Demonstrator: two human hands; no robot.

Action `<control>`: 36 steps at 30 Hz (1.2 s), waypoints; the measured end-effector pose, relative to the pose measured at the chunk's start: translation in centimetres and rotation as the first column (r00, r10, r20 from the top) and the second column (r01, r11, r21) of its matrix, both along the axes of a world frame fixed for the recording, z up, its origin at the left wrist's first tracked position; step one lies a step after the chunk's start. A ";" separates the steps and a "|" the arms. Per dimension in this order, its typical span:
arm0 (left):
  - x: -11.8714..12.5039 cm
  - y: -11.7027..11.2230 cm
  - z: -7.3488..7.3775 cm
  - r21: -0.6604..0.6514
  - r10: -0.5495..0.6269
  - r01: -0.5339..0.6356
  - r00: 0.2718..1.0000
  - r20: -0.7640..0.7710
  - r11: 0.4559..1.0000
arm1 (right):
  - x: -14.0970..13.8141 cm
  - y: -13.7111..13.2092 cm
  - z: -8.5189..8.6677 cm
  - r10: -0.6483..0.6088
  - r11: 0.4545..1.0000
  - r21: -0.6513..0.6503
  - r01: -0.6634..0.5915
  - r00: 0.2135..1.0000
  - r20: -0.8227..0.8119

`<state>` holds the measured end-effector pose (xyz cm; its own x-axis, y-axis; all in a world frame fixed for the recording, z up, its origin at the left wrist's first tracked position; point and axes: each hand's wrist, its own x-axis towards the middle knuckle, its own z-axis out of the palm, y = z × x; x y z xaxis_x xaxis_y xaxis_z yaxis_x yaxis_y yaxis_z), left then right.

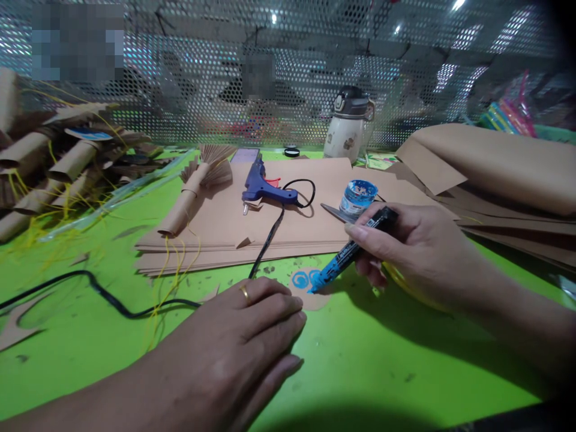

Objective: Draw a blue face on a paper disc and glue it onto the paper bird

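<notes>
Two hands are at work over a bright green table (360,375), and from where I stand the left hand (252,336) lies palm down, its fingers mostly pressed together, the tips at the near left edge of a small brown paper cutout (318,303). That cutout lies on the bare green surface, between the hands, with blue spirals (300,279) drawn on it. The right hand (409,246) pinches a blue-and-black marker (337,264) between thumb and fingers, the pen slanting down so that its blue-stained tip meets the paper beside the spirals (there is a gold-coloured ring (243,293) on the left hand, catching a little light). Just beyond the right hand, a small blue-smeared pot (357,201) stands with a pointed metal blade (333,212) just beside it; the hand hides the rest of that tool. Behind the cutout, a stack of brown sheets (315,174) carries a blue glue gun (267,189) on its side, its black cord (105,295) trailing off left, and a paper tube with a pleated fan (191,198), yellow strings (177,255) hanging from it. More tubes (74,162) are heaped at the left, a big curved brown sheet (504,165) rises at the right, and a pale bottle (345,137) stands upright near the perforated panel (180,120) at the back.
</notes>
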<state>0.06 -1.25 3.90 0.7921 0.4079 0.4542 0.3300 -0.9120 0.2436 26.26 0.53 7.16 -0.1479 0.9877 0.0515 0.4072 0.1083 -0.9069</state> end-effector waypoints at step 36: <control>0.0 0.1 -0.6 -0.006 0.001 -0.001 1.000 0.020 1.000 | 0.1 0.1 -0.3 -0.005 1.000 -0.018 0.002 0.992 -0.127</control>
<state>0.05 -1.18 3.26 0.7828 0.4112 0.4670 0.3256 -0.9103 0.2557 26.32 0.68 6.87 -0.1377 0.9891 0.0524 0.2890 0.0907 -0.9530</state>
